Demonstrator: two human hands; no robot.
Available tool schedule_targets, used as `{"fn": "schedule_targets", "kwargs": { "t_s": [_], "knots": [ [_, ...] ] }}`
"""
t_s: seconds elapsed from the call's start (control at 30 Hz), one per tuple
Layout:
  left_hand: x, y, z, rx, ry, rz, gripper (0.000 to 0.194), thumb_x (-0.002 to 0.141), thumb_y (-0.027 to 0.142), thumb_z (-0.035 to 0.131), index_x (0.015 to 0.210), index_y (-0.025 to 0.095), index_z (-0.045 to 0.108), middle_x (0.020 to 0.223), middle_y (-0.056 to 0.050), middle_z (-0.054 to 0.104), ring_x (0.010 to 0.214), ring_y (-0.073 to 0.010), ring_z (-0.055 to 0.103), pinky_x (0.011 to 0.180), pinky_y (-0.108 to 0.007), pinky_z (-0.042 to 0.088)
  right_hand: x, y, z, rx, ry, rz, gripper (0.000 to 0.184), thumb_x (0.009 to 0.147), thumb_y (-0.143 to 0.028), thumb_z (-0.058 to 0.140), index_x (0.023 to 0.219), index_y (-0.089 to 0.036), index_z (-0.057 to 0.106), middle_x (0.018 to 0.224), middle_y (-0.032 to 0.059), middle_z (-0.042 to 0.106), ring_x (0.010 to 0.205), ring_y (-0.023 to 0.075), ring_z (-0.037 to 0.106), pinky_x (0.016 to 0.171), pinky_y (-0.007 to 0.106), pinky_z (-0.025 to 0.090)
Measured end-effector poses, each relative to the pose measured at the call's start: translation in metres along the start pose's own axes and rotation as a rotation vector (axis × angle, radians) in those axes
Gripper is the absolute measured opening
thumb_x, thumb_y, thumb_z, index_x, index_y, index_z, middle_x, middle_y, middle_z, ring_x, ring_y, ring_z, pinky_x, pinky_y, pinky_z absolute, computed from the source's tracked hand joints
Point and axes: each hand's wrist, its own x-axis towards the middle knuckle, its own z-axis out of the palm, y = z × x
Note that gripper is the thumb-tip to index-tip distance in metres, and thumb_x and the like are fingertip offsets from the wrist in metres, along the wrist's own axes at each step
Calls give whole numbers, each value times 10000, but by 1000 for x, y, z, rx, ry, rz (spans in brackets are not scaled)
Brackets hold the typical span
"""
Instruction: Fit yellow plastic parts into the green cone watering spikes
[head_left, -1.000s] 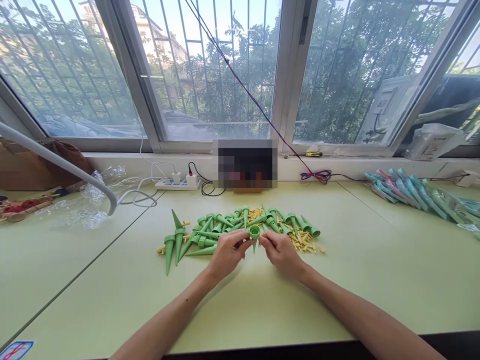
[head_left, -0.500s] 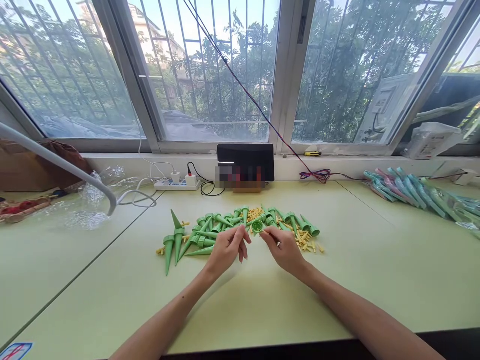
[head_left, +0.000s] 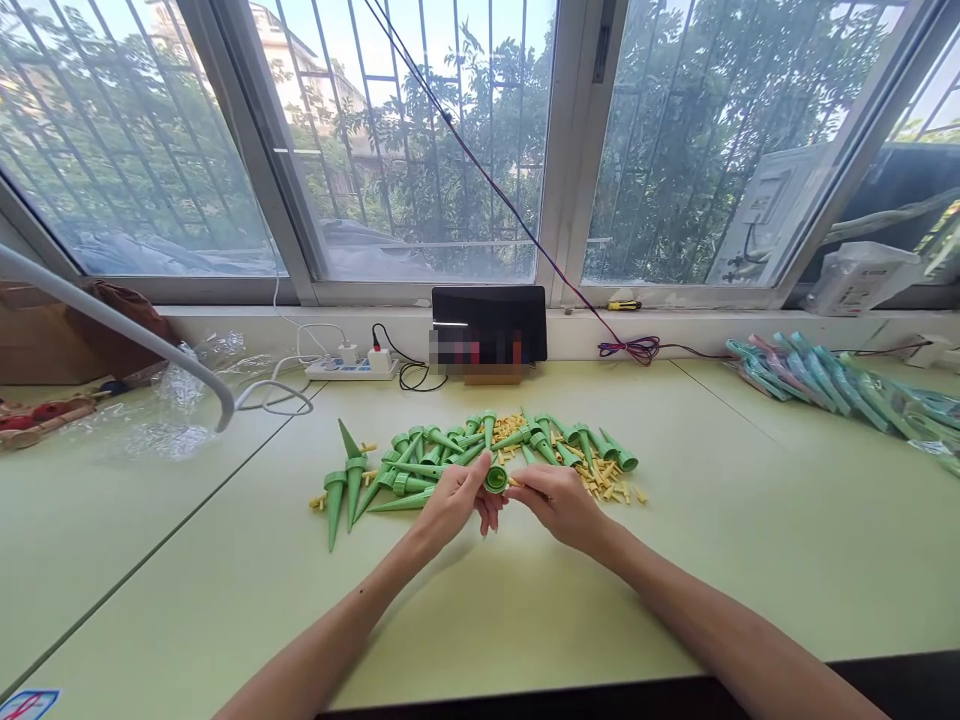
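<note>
Facing its open end upward, a green cone (head_left: pixel 496 481) is held low over the middle of the desk (head_left: pixel 480 620). It is pinched from about nine o'clock by the left hand (head_left: pixel 454 497), whose grip is closed at the rim, with the other fingers hanging below. At the cone's three o'clock side, a yellow piece (head_left: pixel 514 483) is pinched in the closed grip of the right hand (head_left: pixel 559 497); whether its tip has been pushed into the cone's wall cannot be told.

Farther out, more green cones (head_left: pixel 416 468) are heaped from nine o'clock round to two, some lying across one another. Small yellow pieces (head_left: pixel 598 482) are scattered at three o'clock, and others are piled just past twelve among the cones.

Beyond the heap, a dark tablet (head_left: pixel 489 308) is propped at twelve o'clock, partly blurred. At ten, a white power strip (head_left: pixel 351 370) is set with plugs fitted; at two, a coiled cable (head_left: pixel 630 349) is laid. Between two and three, teal and pink packets (head_left: pixel 817 375) are stacked in a leaning row.
</note>
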Motion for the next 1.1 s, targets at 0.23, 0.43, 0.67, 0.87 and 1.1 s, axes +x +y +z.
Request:
{"fn": "schedule_targets", "kwargs": {
  "t_s": [0.23, 0.43, 0.67, 0.87, 1.1],
  "knots": [
    [1, -1, -1, -51, -32, -61, 702, 893, 664, 424, 564, 78, 625, 595, -102, 642, 415, -127, 577, 396, -225, 462, 0, 1, 0, 27, -19, -8, 340, 1016, -346, 432, 798, -201, 648, 707, 28, 606, 632, 144, 509, 622, 249, 374],
    [2, -5, -3, -67, -46, -83, 651, 896, 613, 468, 587, 68, 645, 600, -104, 648, 432, -142, 596, 413, -238, 472, 0, 0, 1, 41, -27, 27, 362, 1009, -366, 439, 750, -196, 626, 675, 15, 591, 608, 135, 491, 611, 238, 362],
    [2, -10, -5, -82, -48, -70, 644, 893, 598, 491, 610, 47, 668, 608, -109, 650, 436, -146, 599, 416, -239, 470, -2, 2, 4, 110, -46, 96, 345, 989, -362, 476, 709, -192, 582, 596, -28, 494, 565, 116, 415, 579, 226, 336],
    [2, -11, -5, -85, -57, -72, 643, 889, 597, 503, 605, 43, 666, 610, -108, 643, 435, -145, 598, 417, -237, 468, -2, 0, 3, 162, -51, 122, 335, 990, -356, 475, 728, -191, 602, 590, -31, 508, 554, 109, 430, 574, 219, 350],
    [2, -12, -7, -84, -62, -65, 636, 897, 585, 495, 631, 37, 677, 619, -113, 646, 441, -150, 600, 425, -244, 473, -3, 2, 5, 194, -49, 109, 343, 993, -367, 476, 741, -181, 616, 591, -26, 541, 531, 99, 423, 567, 208, 361]
  ]
}}
